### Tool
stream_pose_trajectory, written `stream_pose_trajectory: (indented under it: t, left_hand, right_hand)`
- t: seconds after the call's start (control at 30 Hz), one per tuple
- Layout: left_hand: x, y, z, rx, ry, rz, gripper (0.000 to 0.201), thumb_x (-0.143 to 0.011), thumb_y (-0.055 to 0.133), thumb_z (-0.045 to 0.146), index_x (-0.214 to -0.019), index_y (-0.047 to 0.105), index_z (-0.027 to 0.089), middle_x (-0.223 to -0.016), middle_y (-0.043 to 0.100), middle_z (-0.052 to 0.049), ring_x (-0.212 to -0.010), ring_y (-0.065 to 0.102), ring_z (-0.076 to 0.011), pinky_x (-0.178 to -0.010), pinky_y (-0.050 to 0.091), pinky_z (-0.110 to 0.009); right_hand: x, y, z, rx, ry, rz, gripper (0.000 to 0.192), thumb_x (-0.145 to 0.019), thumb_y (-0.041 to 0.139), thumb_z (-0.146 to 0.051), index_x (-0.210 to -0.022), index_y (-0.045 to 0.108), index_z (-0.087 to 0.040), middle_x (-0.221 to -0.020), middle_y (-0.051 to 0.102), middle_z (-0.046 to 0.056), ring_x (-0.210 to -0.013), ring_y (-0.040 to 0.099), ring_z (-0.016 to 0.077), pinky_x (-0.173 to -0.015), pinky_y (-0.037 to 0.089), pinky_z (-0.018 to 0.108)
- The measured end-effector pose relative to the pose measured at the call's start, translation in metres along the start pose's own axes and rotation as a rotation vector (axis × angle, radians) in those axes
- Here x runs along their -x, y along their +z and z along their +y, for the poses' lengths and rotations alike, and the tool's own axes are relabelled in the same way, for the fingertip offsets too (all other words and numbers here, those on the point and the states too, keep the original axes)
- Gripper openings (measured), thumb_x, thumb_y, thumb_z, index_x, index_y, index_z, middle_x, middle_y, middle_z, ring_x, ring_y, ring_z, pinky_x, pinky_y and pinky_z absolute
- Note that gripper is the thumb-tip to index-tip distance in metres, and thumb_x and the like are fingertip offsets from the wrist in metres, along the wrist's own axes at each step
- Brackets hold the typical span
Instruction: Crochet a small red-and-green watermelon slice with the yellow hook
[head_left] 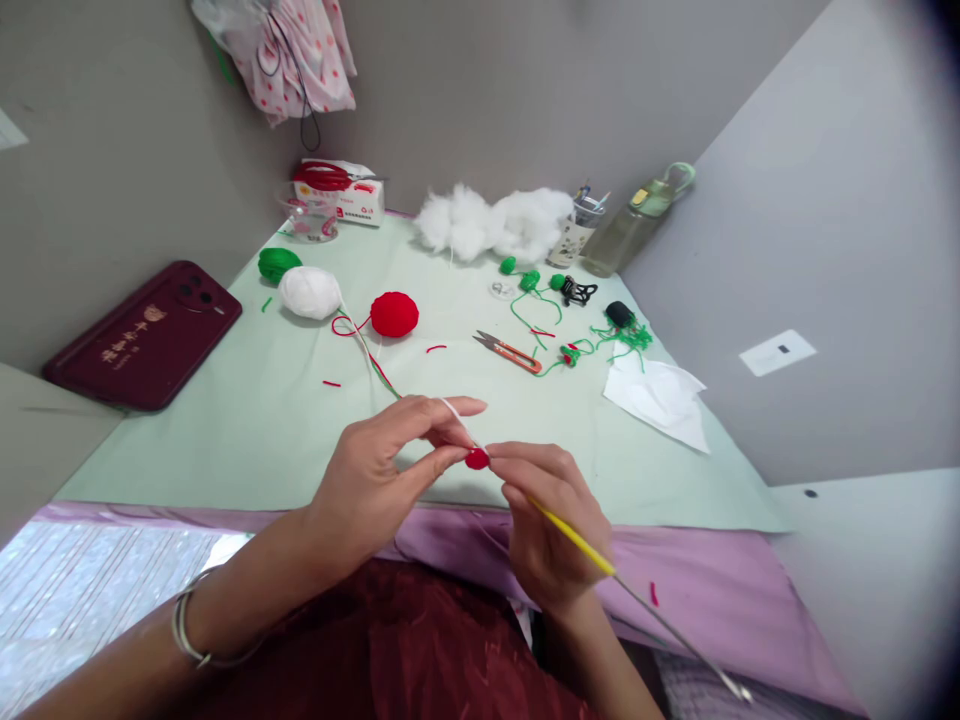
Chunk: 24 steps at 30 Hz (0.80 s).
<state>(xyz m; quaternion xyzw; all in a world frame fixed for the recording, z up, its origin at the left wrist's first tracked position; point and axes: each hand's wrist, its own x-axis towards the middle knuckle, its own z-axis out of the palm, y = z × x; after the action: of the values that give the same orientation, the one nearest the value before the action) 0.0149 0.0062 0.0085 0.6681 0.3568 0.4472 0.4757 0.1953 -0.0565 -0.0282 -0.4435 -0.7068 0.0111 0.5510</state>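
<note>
My left hand [390, 460] pinches the left edge of a small round red crochet piece [477, 459] between thumb and finger. Its index finger is stretched out, with white yarn [457, 415] running over it. In my right hand [559, 510] is a crochet hook [576, 540] with a yellow grip and a long metal shaft pointing down to the right. The hook's working tip meets the red piece, but the fingers hide its exact place. Strands lead back from my left hand to a white yarn ball [310, 292] and a red yarn ball [394, 314].
Orange thread snips [508, 352] lie mid-table, near several green crocheted bits [529, 280]. White stuffing [491, 225], a pen cup [576, 232] and a bottle [630, 225] stand at the back. A phone [146, 335] is at left, a green yarn ball [279, 265] behind the white one, crumpled paper [652, 395] at right.
</note>
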Motion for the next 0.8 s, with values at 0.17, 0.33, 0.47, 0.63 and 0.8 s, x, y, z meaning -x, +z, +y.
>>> stream_pose_trajectory:
  t: [0.17,0.33,0.47,0.63,0.8]
  left_hand:
    - [0.000,-0.003,-0.001,-0.077,0.066,-0.003,0.021,-0.091,0.080,0.021,-0.110,0.085,0.028,-0.087,0.082,0.000,-0.085,0.072,-0.0194,-0.080,0.055,-0.031]
    - [0.003,-0.001,0.003,0.119,-0.158,-0.080,0.022,-0.093,0.074,0.021,-0.114,0.081,0.023,-0.089,0.079,-0.001,-0.080,0.070,-0.0170,-0.076,0.055,-0.030]
    - [0.001,0.000,0.007,0.209,-0.246,-0.128,0.025,-0.091,0.076,0.024,-0.116,0.079,0.024,-0.094,0.077,-0.001,-0.086,0.070,-0.0176,-0.081,0.056,-0.031]
    - [0.000,0.006,0.005,0.319,-0.283,-0.080,0.029,-0.084,0.085,0.023,-0.112,0.079,0.023,-0.086,0.075,0.001,-0.087,0.069,-0.0166,-0.089,0.054,-0.031]
    - [0.003,0.012,-0.003,0.666,-0.479,-0.125,0.052,-0.080,0.092,0.024,-0.129,0.075,0.025,-0.082,0.071,0.004,-0.079,0.065,-0.0118,-0.081,0.052,-0.025]
  right_hand:
    - [-0.001,-0.002,0.000,0.088,-0.091,-0.025,0.031,-0.102,0.063,-0.015,-0.129,0.071,-0.027,-0.111,0.081,0.010,-0.094,0.079,0.0200,-0.074,0.065,0.032]
    - [0.006,-0.003,0.007,0.098,-0.120,-0.024,0.041,-0.101,0.064,-0.013,-0.139,0.069,-0.028,-0.117,0.080,0.010,-0.099,0.078,0.0216,-0.076,0.067,0.034]
    - [0.011,-0.001,0.008,0.105,-0.104,-0.016,0.048,-0.100,0.065,-0.013,-0.144,0.066,-0.032,-0.122,0.080,0.008,-0.100,0.078,0.0234,-0.077,0.068,0.036]
    - [0.011,0.002,0.007,0.112,-0.130,0.022,0.049,-0.099,0.067,-0.013,-0.145,0.066,-0.029,-0.119,0.079,0.010,-0.099,0.077,0.0236,-0.077,0.068,0.036]
    - [0.016,0.003,0.010,0.196,-0.188,-0.021,0.057,-0.096,0.072,-0.010,-0.148,0.065,-0.030,-0.101,0.076,0.007,-0.090,0.077,0.0220,-0.075,0.068,0.034]
